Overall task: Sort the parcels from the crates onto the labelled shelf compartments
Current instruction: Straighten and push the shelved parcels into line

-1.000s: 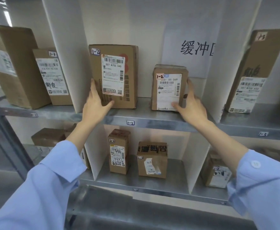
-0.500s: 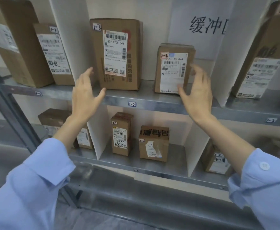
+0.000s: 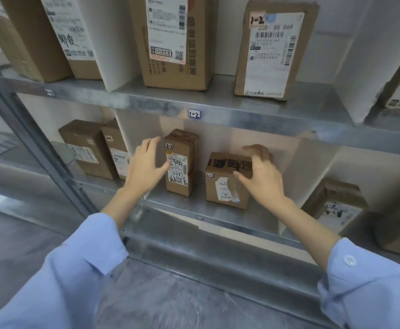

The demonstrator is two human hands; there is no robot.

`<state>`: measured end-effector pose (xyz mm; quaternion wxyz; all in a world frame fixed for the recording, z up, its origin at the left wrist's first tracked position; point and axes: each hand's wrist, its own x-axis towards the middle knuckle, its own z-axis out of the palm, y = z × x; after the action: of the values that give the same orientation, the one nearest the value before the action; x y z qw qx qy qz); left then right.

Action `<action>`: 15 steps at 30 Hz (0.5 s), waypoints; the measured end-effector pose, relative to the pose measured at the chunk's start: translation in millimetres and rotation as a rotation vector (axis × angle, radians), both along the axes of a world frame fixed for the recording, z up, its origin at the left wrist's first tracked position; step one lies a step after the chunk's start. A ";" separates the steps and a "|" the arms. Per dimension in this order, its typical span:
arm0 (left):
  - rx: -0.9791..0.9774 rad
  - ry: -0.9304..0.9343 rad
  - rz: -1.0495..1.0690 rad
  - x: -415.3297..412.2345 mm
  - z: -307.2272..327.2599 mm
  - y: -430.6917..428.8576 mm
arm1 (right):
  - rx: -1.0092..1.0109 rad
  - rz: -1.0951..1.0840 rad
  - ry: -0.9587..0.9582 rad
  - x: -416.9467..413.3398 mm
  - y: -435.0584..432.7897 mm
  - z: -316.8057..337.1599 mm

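The shelf board (image 3: 230, 108) was dull galvanised metal, mottled grey. On it, the parcels (image 3: 265, 51) were matt brown cardboard with smooth white paper labels. Below it, the squat box (image 3: 225, 184) carried glossy clear tape. The dividers (image 3: 369, 67) looked matt white board. Both sleeves (image 3: 80, 269) were soft pale-blue cloth.

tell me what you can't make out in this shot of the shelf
- Head view, squat box: the right hand covers part of its label.
- Tall box: whether the left hand touches it is unclear; handwriting too small to read.
- Top-row boxes: tops cut off by the upper edge.
- Right-compartment box: blurred, tag unreadable.
- Crates: out of frame.
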<state>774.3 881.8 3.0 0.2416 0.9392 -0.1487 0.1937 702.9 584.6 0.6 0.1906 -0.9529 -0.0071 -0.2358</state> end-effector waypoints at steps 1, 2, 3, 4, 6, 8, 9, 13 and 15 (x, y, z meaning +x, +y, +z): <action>0.013 0.030 0.012 7.4 -5.2 -2.9 | 0.068 -0.019 0.082 6.8 -7.7 -10.7; 0.020 0.060 0.030 15.7 -10.3 -5.3 | 0.138 -0.035 0.150 13.9 -15.1 -20.6; 0.023 0.093 0.054 23.9 -14.9 -7.7 | 0.210 -0.052 0.208 20.8 -21.5 -29.6; 0.024 0.126 0.079 32.2 -18.7 -9.9 | 0.276 -0.070 0.261 27.9 -27.4 -38.0; -0.003 0.175 0.110 47.2 -24.6 -13.0 | 0.354 -0.083 0.340 40.2 -34.5 -51.7; -0.070 0.176 0.077 62.0 -28.3 -14.2 | 0.397 -0.052 0.356 49.9 -37.8 -62.2; -0.100 0.169 0.047 68.5 -29.4 -14.3 | 0.423 -0.032 0.349 52.6 -38.4 -65.9; -0.152 0.190 -0.043 84.0 -35.3 -14.0 | 0.544 0.030 0.312 57.7 -36.7 -73.9; -0.183 0.192 -0.075 83.1 -40.8 -12.6 | 0.571 0.039 0.272 57.8 -34.5 -74.1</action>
<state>857.5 869.2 -37.8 0.3466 0.9211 -0.1418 0.1064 760.6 550.0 -73.5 0.4543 -0.8832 0.0667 -0.0951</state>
